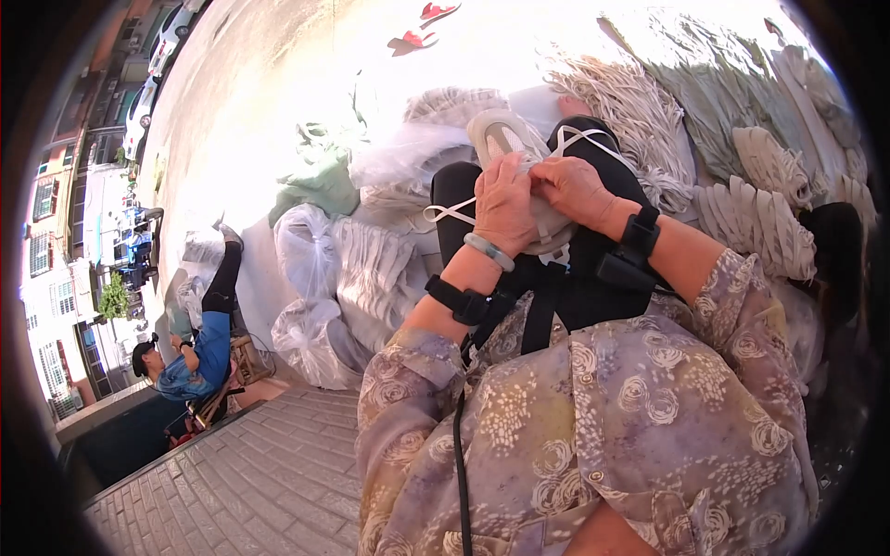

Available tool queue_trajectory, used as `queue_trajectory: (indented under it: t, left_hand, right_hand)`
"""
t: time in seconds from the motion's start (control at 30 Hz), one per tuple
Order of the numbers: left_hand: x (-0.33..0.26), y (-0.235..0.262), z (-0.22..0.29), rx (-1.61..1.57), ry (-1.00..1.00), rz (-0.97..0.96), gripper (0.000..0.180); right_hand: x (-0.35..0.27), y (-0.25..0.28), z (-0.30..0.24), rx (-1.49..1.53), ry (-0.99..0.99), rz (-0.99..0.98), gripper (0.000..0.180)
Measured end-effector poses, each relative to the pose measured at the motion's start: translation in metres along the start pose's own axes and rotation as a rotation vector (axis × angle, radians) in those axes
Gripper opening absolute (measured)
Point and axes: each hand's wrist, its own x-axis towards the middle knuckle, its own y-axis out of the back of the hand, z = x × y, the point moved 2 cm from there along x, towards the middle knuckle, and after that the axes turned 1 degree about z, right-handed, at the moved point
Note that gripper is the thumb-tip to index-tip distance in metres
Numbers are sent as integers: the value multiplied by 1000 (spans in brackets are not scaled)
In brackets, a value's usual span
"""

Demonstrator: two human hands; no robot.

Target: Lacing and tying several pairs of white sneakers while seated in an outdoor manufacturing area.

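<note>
A pale beige shoe [505, 130] lies across my lap between my knees, its rounded toe pointing away from me. My left hand [504, 206] is closed over its upper, fingers bent around the lacing area. Beside it my right hand [570, 190] pinches at the same spot, thumb and fingertips meeting on the lacing. A white shoelace [586, 135] loops out to the right over my knee, and another stretch trails left past my left wrist. What exactly sits between the fingertips is partly hidden. The heel part shows below my hands.
Bundles of pale strips [640, 116] and stacked pieces [756, 222] lie to the right. Clear plastic bags [306, 250] and a green cloth [320, 176] are at left. Red sandals [413, 41] lie far off. Another person [199, 361] sits at far left near paving [232, 473].
</note>
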Motion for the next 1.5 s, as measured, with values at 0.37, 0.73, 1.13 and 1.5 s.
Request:
queue_trajectory:
  t: [0.37,0.73,1.13,1.5]
  left_hand:
    - [-23,26,-19,-148,225,-49,12]
    - [-31,61,-33,-41,242,71,12]
    - [-15,111,-18,31,117,487,12]
    - [0,83,-9,-353,238,439,14]
  right_hand:
    - [-22,68,12,-158,-120,-5,8]
    - [-3,9,-12,-115,60,-101,7]
    - [0,25,-12,-533,224,-266,11]
    - [-85,127,76,-599,-81,1,8]
